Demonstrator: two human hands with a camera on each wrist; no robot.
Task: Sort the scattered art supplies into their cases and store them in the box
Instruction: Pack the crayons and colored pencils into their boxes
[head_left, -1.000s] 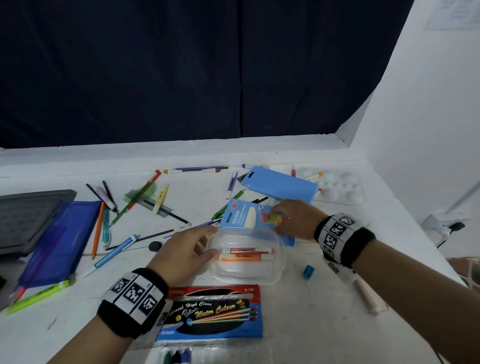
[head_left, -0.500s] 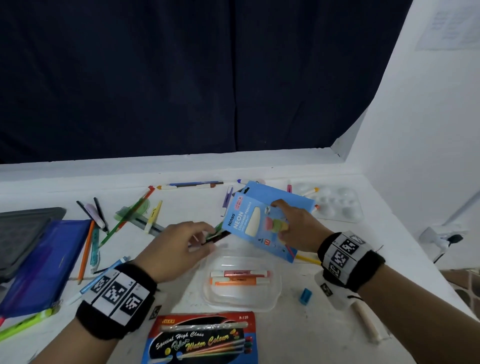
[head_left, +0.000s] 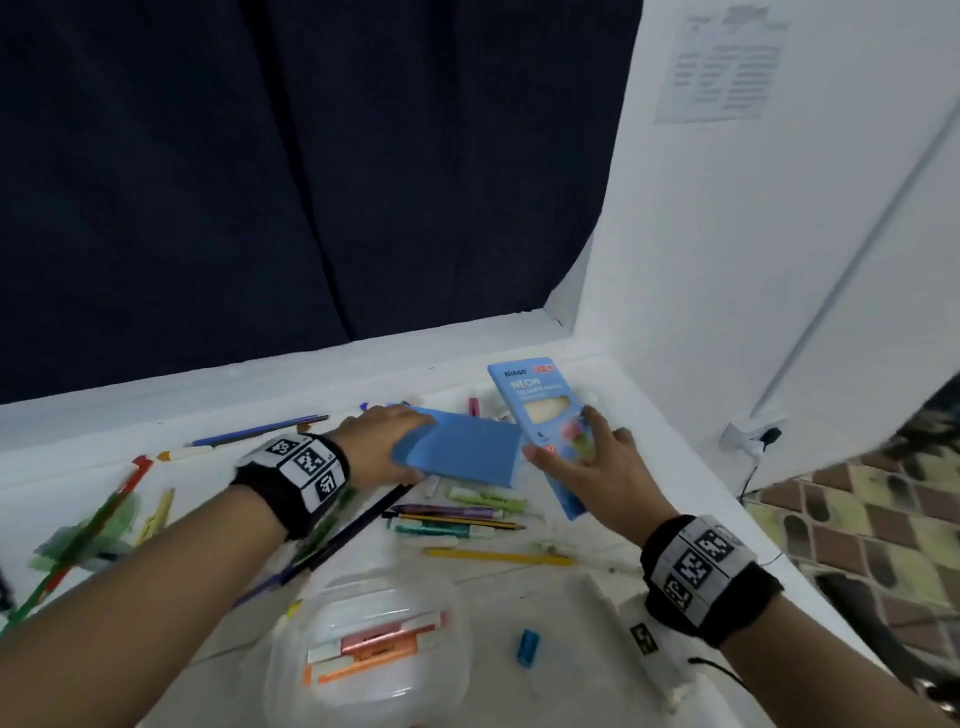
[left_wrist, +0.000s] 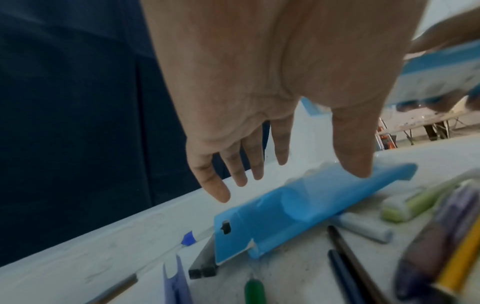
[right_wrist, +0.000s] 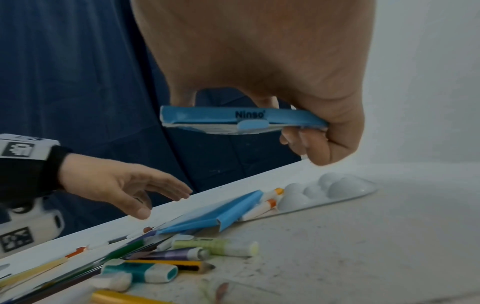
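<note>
Right hand (right_wrist: 272, 61): my fingers (right_wrist: 298, 142) pinch the blue printed "Neon" cardboard pencil box (head_left: 545, 415), held off the white surface (head_left: 571, 613). Left hand (head_left: 379, 447): fingers spread straight, hovering just above the plain blue cardboard sleeve (head_left: 462, 454), which lies among loose markers; contact unclear. Near edge: clear plastic tub (head_left: 374, 644) holding orange and pink markers. Bare surface to the right of the tub, white wall beyond.

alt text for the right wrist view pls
The right hand pinches a flat blue Ninso pencil box above a white table strewn with markers and pencils. The open left hand reaches toward a plain blue box lying there.
</note>
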